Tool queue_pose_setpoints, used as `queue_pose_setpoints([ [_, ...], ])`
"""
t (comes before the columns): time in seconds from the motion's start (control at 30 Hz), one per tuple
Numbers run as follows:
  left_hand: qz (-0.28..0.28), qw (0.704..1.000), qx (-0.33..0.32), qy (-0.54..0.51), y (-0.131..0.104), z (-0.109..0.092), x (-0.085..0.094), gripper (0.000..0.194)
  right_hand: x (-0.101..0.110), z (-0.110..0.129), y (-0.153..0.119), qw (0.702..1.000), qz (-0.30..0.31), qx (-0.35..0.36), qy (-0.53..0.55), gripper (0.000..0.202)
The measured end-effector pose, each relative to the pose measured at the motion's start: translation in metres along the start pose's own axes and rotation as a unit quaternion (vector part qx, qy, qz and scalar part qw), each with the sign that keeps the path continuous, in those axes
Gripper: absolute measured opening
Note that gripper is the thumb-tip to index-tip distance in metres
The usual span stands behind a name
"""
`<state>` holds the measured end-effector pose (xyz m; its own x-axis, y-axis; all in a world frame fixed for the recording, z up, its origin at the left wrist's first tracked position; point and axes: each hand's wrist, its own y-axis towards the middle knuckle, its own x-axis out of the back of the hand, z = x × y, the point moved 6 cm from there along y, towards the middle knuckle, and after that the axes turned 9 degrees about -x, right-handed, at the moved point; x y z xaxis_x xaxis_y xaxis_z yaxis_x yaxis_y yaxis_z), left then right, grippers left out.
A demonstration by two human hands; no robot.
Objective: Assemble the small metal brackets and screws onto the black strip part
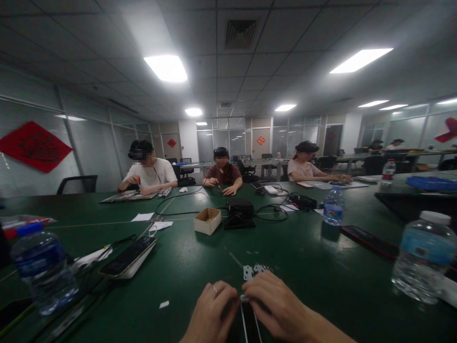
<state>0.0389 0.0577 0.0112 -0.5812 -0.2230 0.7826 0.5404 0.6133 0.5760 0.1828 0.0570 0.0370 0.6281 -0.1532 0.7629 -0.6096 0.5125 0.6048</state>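
Note:
A long flat piece with a dark face and pale edges [251, 325] runs from the lower frame edge up between my hands. My left hand [216, 310], with a ring on one finger, is curled closed at the left edge of its far end. On the other side my right hand [274, 301] bends over that end, fingertips pinched at a small silvery bit [244, 298]. What exactly the fingertips grip is partly hidden. Just beyond the right fingers lie pale metal plates with holes [248, 272], partly covered by the hand.
An open small box [207, 221] and a black device [240, 212] stand ahead on the green table [185, 267]. A phone [130, 256] rests at left. Water bottles [44, 271] [424, 257] flank both sides. Three people sit across the table, with cables between.

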Motion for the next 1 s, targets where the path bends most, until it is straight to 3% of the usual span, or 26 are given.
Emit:
queue_pose_setpoints([
  [0.1,0.021,0.999,0.030,0.002,0.001,0.004,0.002,0.015,0.006,-0.016,-0.001,0.998,0.019,-0.034,-0.055,0.018],
  [0.2,0.052,0.996,0.066,0.006,0.001,0.010,0.000,0.015,0.007,-0.029,-0.003,0.990,0.082,-0.082,-0.086,0.015],
  [0.37,0.081,0.992,0.093,-0.003,0.001,0.012,-0.003,0.015,0.001,-0.032,-0.003,0.979,0.155,-0.119,-0.064,0.014],
  [0.6,0.088,0.992,0.085,-0.021,-0.002,0.014,-0.006,0.017,-0.012,-0.036,-0.008,0.981,0.152,-0.118,-0.034,0.010],
  [1.0,0.091,0.989,0.101,-0.057,0.001,0.014,-0.005,0.019,-0.010,-0.033,-0.007,0.979,0.159,-0.118,-0.042,0.015],
])
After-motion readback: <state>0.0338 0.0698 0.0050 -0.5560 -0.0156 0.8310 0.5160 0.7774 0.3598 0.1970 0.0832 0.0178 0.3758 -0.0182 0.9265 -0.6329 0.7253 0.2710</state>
